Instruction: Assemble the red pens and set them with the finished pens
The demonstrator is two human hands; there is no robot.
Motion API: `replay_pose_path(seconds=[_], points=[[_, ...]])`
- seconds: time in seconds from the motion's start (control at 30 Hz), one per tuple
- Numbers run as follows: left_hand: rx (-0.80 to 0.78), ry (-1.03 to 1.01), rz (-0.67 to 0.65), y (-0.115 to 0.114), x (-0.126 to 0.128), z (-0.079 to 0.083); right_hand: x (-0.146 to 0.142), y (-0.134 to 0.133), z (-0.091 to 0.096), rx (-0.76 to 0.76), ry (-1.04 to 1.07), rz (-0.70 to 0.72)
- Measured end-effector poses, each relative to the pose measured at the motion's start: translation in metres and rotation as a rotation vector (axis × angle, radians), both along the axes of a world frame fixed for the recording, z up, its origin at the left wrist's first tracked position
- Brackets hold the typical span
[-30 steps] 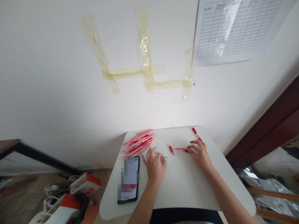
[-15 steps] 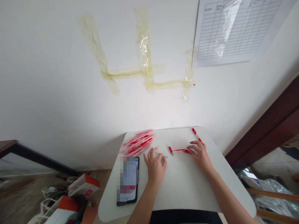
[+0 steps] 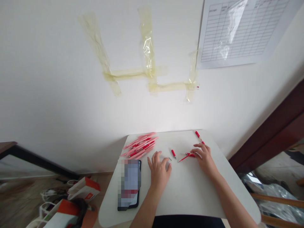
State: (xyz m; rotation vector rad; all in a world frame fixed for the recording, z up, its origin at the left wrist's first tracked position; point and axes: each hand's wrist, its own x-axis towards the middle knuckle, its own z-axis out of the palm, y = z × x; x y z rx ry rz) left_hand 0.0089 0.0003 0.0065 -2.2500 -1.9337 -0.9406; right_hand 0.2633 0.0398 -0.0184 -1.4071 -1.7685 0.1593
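My right hand (image 3: 204, 159) pinches a thin red pen refill (image 3: 184, 157) between thumb and fingertips, its tip slanting down toward the tabletop. Beside those fingertips lies a red pen piece (image 3: 190, 155), partly hidden by the hand. My left hand (image 3: 159, 169) hovers low over the table with fingers spread and nothing between them. Just past its index finger rests a small grey spring (image 3: 170, 159). A short red pen part with a metal tip (image 3: 174, 154) lies between the two hands.
Several pink and red pens (image 3: 141, 145) are heaped at the back left of the white table (image 3: 190, 193). A phone (image 3: 133, 183) with a blurred screen lies at the left. More red pen parts (image 3: 198, 134) sit at the back right, against the wall side.
The left fingers have opened and drawn back from the small spring, which now lies on the table. The refill in my right hand has swung from level to slanting downward.
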Motion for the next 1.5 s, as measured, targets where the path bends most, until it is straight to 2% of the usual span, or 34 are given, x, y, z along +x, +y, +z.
replay_pose_path(seconds=[0.17,0.33,0.53,0.73,0.87,1.07,1.2,1.3,1.4,1.5], points=[[-0.011,0.038,-0.004,-0.001,0.0,0.0,-0.009,0.002,0.001,-0.008,-0.107,0.055],[-0.026,0.05,-0.01,0.001,0.001,-0.002,-0.019,0.013,0.023,-0.011,-0.291,0.082],[-0.049,0.046,-0.009,0.001,0.0,-0.003,-0.033,0.05,0.052,-0.131,-0.473,0.299],[-0.055,0.053,-0.007,0.001,0.0,-0.003,-0.049,0.084,0.053,-0.238,-0.545,0.455],[-0.06,0.059,-0.01,0.001,0.0,-0.004,-0.05,0.091,0.049,-0.239,-0.53,0.443],[-0.047,0.066,0.001,0.001,0.0,-0.004,-0.038,0.087,0.041,-0.25,-0.48,0.395],[-0.041,0.068,-0.007,0.001,0.001,-0.003,-0.03,0.087,0.036,-0.197,-0.45,0.334],[-0.037,0.062,0.001,0.001,0.001,-0.002,-0.023,0.085,0.039,-0.137,-0.407,0.293],[-0.041,0.056,0.005,0.001,0.0,-0.001,-0.01,0.074,0.045,-0.11,-0.34,0.241],[-0.044,0.049,0.005,0.0,0.0,-0.002,0.008,0.051,0.043,-0.123,-0.251,0.195]])
